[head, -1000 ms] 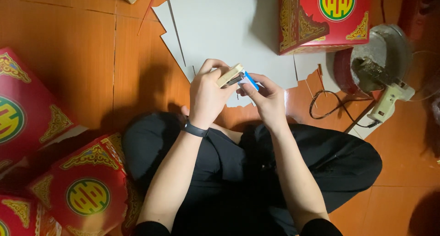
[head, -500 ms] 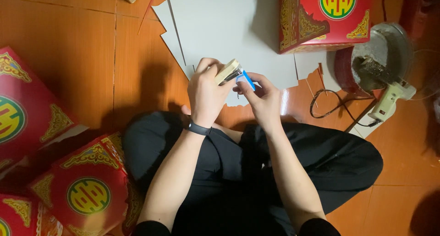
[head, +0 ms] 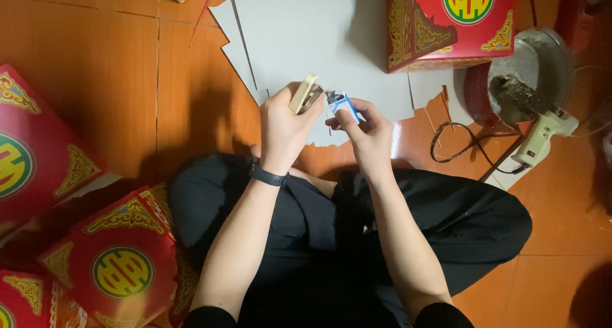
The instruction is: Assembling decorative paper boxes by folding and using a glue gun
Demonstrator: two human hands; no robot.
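The left hand (head: 284, 121) grips a stapler (head: 305, 93); the right hand (head: 364, 129) pinches a small blue-white box (head: 342, 103) just beside it. Best keep both steady and aligned, close together.

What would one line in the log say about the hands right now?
left hand: holds beige stapler | right hand: holds small blue-and-white box | below: grey card sheet on floor

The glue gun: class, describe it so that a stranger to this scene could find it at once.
Start at the red box standing at the top right of the orange tiled floor. Right of it sits a round grey pot, and the glue gun lies against its lower edge. It alone is cream-coloured, pistol-shaped, trailing a black cord.
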